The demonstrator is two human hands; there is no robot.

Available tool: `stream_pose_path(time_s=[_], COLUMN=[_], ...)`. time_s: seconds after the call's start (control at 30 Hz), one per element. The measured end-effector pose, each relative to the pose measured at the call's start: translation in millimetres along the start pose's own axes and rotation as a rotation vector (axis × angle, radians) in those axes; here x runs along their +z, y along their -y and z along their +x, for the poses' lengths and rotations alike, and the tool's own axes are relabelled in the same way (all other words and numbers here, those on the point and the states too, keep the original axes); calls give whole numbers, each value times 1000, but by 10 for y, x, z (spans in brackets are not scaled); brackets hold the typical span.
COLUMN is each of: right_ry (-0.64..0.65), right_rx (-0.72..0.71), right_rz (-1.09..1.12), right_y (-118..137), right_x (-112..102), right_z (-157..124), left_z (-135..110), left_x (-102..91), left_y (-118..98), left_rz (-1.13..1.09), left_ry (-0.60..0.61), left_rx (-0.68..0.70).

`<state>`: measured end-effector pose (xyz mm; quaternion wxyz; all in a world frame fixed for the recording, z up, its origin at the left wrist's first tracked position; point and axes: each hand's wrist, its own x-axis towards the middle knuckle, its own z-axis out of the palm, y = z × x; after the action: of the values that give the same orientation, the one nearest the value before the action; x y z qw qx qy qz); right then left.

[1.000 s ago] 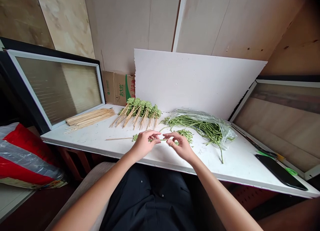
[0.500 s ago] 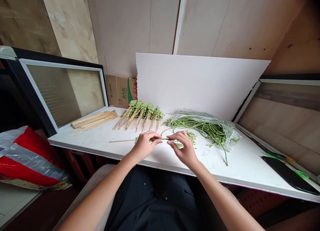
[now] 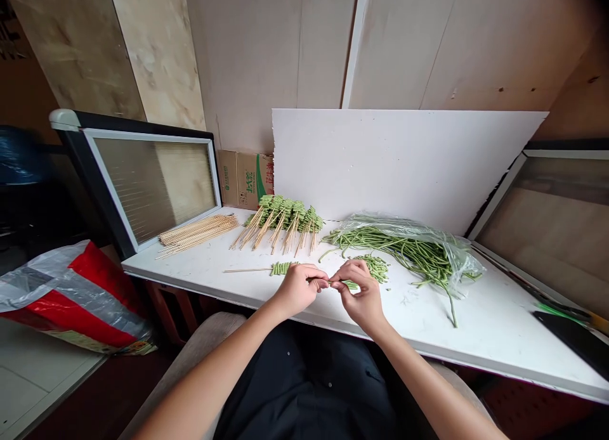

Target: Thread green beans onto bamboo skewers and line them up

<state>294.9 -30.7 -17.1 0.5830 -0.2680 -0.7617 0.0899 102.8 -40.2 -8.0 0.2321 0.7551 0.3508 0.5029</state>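
Observation:
My left hand (image 3: 301, 289) and my right hand (image 3: 360, 293) meet at the fingertips above the table's front part. Both pinch a green long bean (image 3: 330, 281), mostly hidden by the fingers. Just left of and behind my left hand lies a wooden skewer (image 3: 247, 271) threaded with short bean pieces (image 3: 281, 269). Behind and beside my right hand is a heap of cut bean pieces (image 3: 377, 269). Whole long beans (image 3: 409, 245) lie farther right, partly under a clear plastic bag (image 3: 450, 250).
Filled bean skewers (image 3: 288, 217) are stacked at the back, beside bare skewers (image 3: 200, 231). A cardboard box (image 3: 240, 179) and a white board (image 3: 404, 164) stand behind. Scissors (image 3: 566, 308) and a black phone (image 3: 573, 338) lie at the table's right end.
My hands have come closer together, fingertips now nearly touching, and less of the bean shows between them. The whole view has shifted, with the table appearing farther right.

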Motion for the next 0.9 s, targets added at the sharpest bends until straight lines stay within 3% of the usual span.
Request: stream_pose_path(time_s=[0.33, 0.47, 0.57, 0.7, 0.8, 0.9], right_ry=[10, -2, 14, 107, 192, 262], right_rx=[562, 650, 645, 522, 451, 392], right_rz=[489, 605, 477, 44, -261, -442], right_y=[-122, -154, -329, -746, -1033, -1166], right_x=[162, 101, -72, -289, -325, -296], right_z=[-121, -74, 33, 69, -54, -180], left_z=[18, 35, 44, 39, 26, 12], left_x=[25, 14, -11, -22, 4, 31], left_y=[147, 210, 266, 309, 321, 315], left_rz=[-231, -374, -464, -365, -248, -229], left_ry=[57, 52, 63, 41, 40, 79], left_rx=[-129, -192, -242, -253, -258, -262])
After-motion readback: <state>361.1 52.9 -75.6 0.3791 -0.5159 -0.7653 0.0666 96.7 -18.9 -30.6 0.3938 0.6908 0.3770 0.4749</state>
